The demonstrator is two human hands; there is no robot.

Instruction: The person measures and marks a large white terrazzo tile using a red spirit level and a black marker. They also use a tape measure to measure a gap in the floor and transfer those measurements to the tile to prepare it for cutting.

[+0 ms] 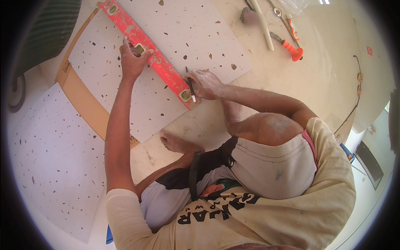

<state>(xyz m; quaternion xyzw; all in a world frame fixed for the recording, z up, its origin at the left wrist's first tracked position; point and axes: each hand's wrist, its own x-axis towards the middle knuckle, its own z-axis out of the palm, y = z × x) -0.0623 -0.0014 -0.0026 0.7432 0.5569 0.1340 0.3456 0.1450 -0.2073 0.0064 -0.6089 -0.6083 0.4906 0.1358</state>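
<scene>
Crouching on a pale cream floor (325, 79), with a bare foot (177, 142) just beside the near edge of a speckled slab (196, 37). Laid flat as a surface, white with scattered dark and brown chips. Pressing with the left hand (135, 60) on a red level (166, 74), with fingers spread apart around its middle. Set diagonally across the slab, from far left to the near edge, scuffed and dusty. Holding a black pen (191, 87) in the right hand (206, 84), with dusty fingers clamped on it, at the level's near end. Cannot tell whether touching the level there.

Along the slab's left side, a brown cardboard strip (85, 107); beyond it, near left, a second slab (54, 162), similarly speckled. At far left, a dark ribbed object (48, 33). At far right on the floor, a white pipe (265, 29), a red-guarded chisel (291, 51) and clear plastic (293, 5).
</scene>
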